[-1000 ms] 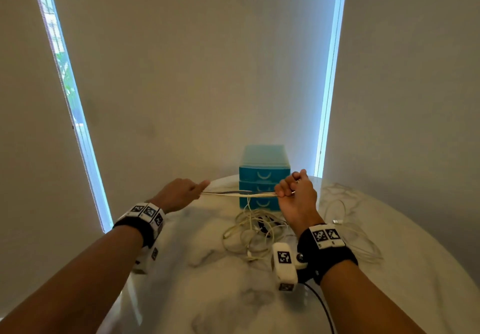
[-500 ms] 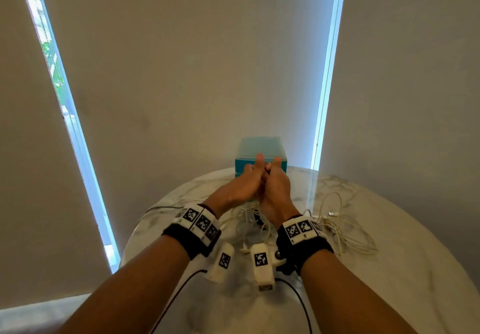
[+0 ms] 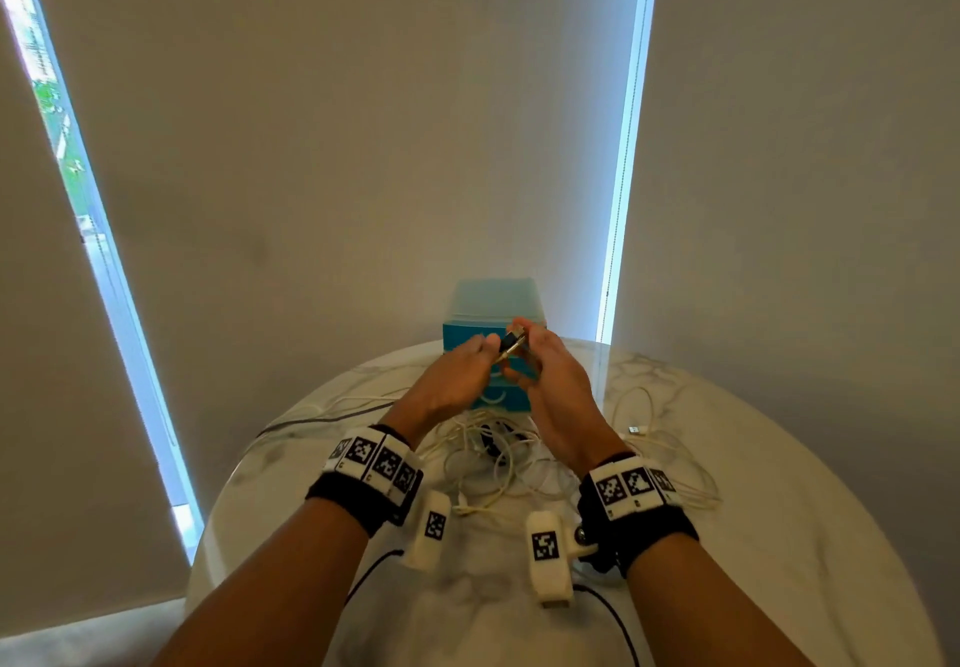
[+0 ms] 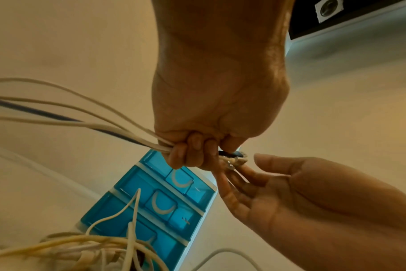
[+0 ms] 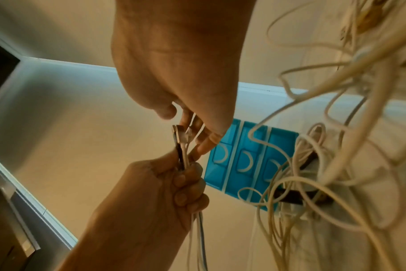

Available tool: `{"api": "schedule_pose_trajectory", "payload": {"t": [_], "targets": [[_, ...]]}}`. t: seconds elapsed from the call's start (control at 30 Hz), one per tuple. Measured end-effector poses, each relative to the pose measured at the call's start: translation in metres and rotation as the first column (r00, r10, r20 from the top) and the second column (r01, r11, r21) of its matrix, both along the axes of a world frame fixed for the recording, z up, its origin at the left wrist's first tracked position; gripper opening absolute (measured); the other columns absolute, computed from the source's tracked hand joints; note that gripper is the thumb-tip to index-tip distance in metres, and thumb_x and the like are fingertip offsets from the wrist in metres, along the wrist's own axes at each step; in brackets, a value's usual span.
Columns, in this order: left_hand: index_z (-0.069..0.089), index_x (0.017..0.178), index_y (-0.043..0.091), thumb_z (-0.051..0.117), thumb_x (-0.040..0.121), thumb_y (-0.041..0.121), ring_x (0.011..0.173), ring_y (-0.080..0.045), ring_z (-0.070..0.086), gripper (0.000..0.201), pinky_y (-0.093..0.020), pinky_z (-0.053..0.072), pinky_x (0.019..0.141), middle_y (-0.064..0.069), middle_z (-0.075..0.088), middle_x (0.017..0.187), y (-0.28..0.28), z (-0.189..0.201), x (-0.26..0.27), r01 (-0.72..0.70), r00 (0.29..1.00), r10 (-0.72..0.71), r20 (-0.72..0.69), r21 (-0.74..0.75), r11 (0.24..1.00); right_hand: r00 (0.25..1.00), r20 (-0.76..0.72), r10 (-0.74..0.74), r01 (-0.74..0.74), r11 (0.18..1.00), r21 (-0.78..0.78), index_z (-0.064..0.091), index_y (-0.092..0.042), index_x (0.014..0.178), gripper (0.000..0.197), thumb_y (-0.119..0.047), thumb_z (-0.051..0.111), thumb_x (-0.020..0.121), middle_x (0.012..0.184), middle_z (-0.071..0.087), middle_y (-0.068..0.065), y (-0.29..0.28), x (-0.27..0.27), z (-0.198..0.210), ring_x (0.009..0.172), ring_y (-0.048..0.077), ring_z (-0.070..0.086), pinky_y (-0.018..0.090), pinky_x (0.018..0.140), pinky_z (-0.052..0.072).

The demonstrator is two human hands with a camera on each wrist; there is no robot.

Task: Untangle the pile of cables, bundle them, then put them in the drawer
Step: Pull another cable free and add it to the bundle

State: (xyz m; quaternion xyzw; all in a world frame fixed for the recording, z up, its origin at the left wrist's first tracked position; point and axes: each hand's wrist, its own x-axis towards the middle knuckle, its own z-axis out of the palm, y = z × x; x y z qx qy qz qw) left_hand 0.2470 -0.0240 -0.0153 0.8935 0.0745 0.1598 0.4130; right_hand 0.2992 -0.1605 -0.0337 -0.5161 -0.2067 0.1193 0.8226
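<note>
Left hand (image 3: 457, 380): raised above the table (image 3: 779, 536), in front of the drawer unit. Fingers (image 4: 190, 155) curled tight round a gathered bunch of cables (image 4: 86, 119), several white strands and one dark one, which trail away from the fist to the hand's outer side. The plug ends (image 3: 511, 343) stick out of the fist on the thumb side.

Right hand (image 3: 558, 386): raised just beside the left hand, the two nearly touching. Fingers (image 5: 206, 144) loosely extended, their tips and the thumb closing lightly on the plug ends; in the left wrist view the palm (image 4: 301, 210) faces up and open below them. How firm the pinch is cannot be told.

Plug ends: one dark connector with a metal tip, and at least one pale connector beside it, held between the two hands.

Pile of cables (image 3: 498, 464): white and cream strands with a dark item among them, lying tangled on the table below and between the wrists. Further loose loops (image 3: 670, 458) spread to the right of the pile, with a small plug (image 3: 634, 429) at their far edge. A dark cable (image 3: 322, 418) runs off to the left across the table.

Drawer unit (image 3: 496, 303): blue translucent plastic, three stacked drawers with pale curved handles, all closed, standing at the far edge of the table behind the hands.

Table: round, white marbled top.
</note>
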Motion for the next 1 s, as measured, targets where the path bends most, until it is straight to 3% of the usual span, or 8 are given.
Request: {"api": "schedule_pose_trajectory", "payload": {"t": [0.13, 0.27, 0.33, 0.43, 0.57, 0.73, 0.87, 1.0], "targets": [[0.067, 0.102, 0.021, 0.025, 0.116, 0.049, 0.086, -0.015, 0.061, 0.052, -0.037, 0.049, 0.082, 0.002, 0.069, 0.1, -0.005, -0.004, 0.006, 0.037, 0.999, -0.036, 0.019, -0.014, 0.999, 0.973, 0.2, -0.117, 0.137, 0.986, -0.093, 0.063, -0.026, 0.144, 0.033, -0.032, 0.054, 0.113, 0.132, 0.072, -0.006, -0.011, 0.003, -0.02, 0.113, 0.009, 0.074, 0.027, 0.087, 0.063], [0.069, 0.113, 0.011, 0.028, 0.117, 0.044, 0.102, -0.02, 0.066, 0.053, -0.039, 0.052, 0.101, -0.001, 0.073, 0.108, -0.005, -0.019, 0.014, 0.102, 0.994, -0.106, -0.038, -0.103, 0.989, 0.894, 0.344, -0.287, 0.351, 0.926, -0.14, 0.07, -0.03, 0.14, 0.032, -0.033, 0.063, 0.109, 0.132, 0.074, -0.011, -0.011, 0.004, -0.039, 0.119, 0.003, 0.07, 0.032, 0.103, 0.06], [0.069, 0.113, 0.011, 0.028, 0.117, 0.044, 0.097, -0.015, 0.063, 0.052, -0.034, 0.052, 0.095, 0.001, 0.069, 0.102, -0.004, -0.026, 0.015, 0.117, 0.991, -0.126, -0.046, -0.159, 0.98, 0.878, 0.386, -0.281, 0.368, 0.914, -0.173, 0.072, -0.032, 0.138, 0.031, -0.032, 0.065, 0.108, 0.13, 0.075, -0.013, -0.012, 0.005, -0.043, 0.119, 0.0, 0.069, 0.03, 0.103, 0.059], [0.067, 0.103, 0.019, 0.031, 0.116, 0.047, 0.074, -0.003, 0.054, 0.048, -0.019, 0.043, 0.067, 0.011, 0.063, 0.085, 0.002, -0.036, 0.01, 0.066, 0.998, -0.064, 0.015, -0.251, 0.966, 0.907, 0.378, -0.188, 0.276, 0.942, -0.192, 0.072, -0.031, 0.138, 0.033, -0.034, 0.068, 0.105, 0.128, 0.077, -0.01, -0.016, 0.006, -0.041, 0.117, 0.001, 0.071, 0.025, 0.097, 0.059], [0.064, 0.101, 0.021, 0.032, 0.116, 0.048, 0.059, -0.004, 0.038, 0.044, -0.023, 0.031, 0.056, 0.012, 0.049, 0.071, 0.019, -0.04, 0.002, 0.009, 0.995, 0.04, 0.092, -0.485, 0.874, 0.959, 0.265, -0.098, 0.174, 0.943, -0.282, 0.069, -0.019, 0.137, 0.037, -0.033, 0.072, 0.103, 0.119, 0.08, 0.0, -0.029, 0.006, -0.04, 0.108, 0.009, 0.077, 0.036, 0.098, 0.063], [0.061, 0.105, 0.018, 0.031, 0.117, 0.04, 0.054, -0.004, 0.031, 0.039, -0.023, 0.024, 0.052, 0.012, 0.043, 0.066, 0.025, -0.045, -0.009, 0.02, 0.994, 0.055, 0.1, -0.625, 0.78, 0.92, 0.368, 0.136, 0.117, 0.8, -0.589, 0.079, -0.021, 0.112, 0.019, -0.033, 0.079, 0.097, 0.098, 0.083, -0.003, -0.044, 0.003, -0.041, 0.091, 0.013, 0.079, 0.042, 0.092, 0.066], [0.063, 0.103, 0.016, 0.032, 0.117, 0.039, 0.053, -0.005, 0.03, 0.041, -0.021, 0.024, 0.048, 0.01, 0.042, 0.065, 0.022, -0.056, -0.007, 0.005, 0.991, 0.08, 0.104, -0.641, 0.768, 0.839, 0.529, -0.128, 0.416, 0.778, -0.471, 0.079, -0.03, 0.106, 0.011, -0.034, 0.08, 0.096, 0.096, 0.08, -0.012, -0.063, 0.011, -0.024, 0.094, 0.005, 0.074, 0.031, 0.089, 0.062], [0.066, 0.102, 0.017, 0.036, 0.115, 0.046, 0.051, -0.005, 0.029, 0.044, -0.021, 0.025, 0.047, 0.011, 0.042, 0.063, 0.016, -0.059, -0.003, -0.015, 0.991, 0.096, 0.092, -0.639, 0.769, 0.885, 0.45, 0.12, 0.346, 0.477, -0.808, 0.076, -0.033, 0.106, 0.028, -0.056, 0.079, 0.09, 0.107, 0.072, -0.018, -0.089, 0.019, -0.021, 0.102, 0.0, 0.062, 0.022, 0.08, 0.047]]}}
